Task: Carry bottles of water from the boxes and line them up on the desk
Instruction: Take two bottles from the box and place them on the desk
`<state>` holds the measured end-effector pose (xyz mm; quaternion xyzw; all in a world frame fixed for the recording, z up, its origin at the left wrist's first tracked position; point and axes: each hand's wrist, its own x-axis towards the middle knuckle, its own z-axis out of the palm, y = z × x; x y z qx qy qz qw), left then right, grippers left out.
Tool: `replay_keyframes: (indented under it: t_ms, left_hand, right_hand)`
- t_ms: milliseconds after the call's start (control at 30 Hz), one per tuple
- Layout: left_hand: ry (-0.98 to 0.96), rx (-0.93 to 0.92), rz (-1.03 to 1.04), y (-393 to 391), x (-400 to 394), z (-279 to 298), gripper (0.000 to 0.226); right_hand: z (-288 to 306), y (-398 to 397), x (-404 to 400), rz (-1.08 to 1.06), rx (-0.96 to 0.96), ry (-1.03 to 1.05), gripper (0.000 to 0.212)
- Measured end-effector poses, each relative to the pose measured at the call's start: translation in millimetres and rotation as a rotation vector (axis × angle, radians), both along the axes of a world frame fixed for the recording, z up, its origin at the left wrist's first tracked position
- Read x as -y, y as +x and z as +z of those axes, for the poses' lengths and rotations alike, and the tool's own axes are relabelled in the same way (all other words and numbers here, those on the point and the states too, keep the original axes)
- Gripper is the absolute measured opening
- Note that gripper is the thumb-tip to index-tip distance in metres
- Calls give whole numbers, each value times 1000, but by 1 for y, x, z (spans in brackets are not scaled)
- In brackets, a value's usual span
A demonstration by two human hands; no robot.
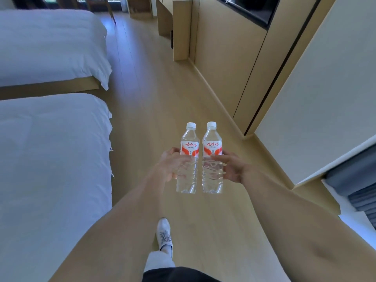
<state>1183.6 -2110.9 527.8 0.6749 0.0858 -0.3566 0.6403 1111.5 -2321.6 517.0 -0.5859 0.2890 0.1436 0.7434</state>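
Left hand (173, 162) fingers curl round left bottle (188, 157); right hand (232, 167) fingers curl round right bottle (212, 157). Full, capped, upright; thin ribbed plastic, likely squashy, so mid-body grip suits. Desk (164, 15) likely at 12 o'clock.

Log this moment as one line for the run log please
stage: carrying | left hand: holds left bottle upright | right hand: holds right bottle upright | bottles: side by side, capped | place: wooden floor beside beds

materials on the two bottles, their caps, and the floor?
Left bottle and right bottle: clear thin plastic, glossy, by the ribbed see-through walls; labels look like printed film. Caps: opaque white plastic, probably. Floor: pale wood-look planks with a matte sheen; real wood or laminate, cannot tell. Left hand and right hand each hold one.
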Motion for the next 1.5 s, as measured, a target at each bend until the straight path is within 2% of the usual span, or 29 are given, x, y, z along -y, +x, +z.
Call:
replay_keyframes:
  t_ms: [100, 300, 667, 1033, 1233, 1367, 1500]
  left_hand:
    - [-50, 1, 10, 61, 3, -2, 50]
    - [-86, -5, 21, 182, 3, 8, 51]
    - [-72, -7, 85, 349, 5, 14, 55]
    - [25, 15, 194, 533, 43, -5, 44]
    - [14, 22, 222, 623, 65, -1, 38]
    - [-5, 19, 227, 669, 74, -2, 42]
    - [-11, 2, 236, 720, 78, -7, 44]
  right_hand:
    - [-1, 62, 4, -3, 3, -2, 38]
    - [8, 180, 0, 1, 25, 25, 61]
    - [11, 353, 8, 44, 25, 70, 65]
    - [-8, 559, 55, 157, 2, 115, 53]
    - [-6, 660, 79, 173, -30, 122, 55]
    - [-5, 711, 85, 199, -33, 137, 70]
    - [-9, 762, 91, 200, -45, 127, 61]
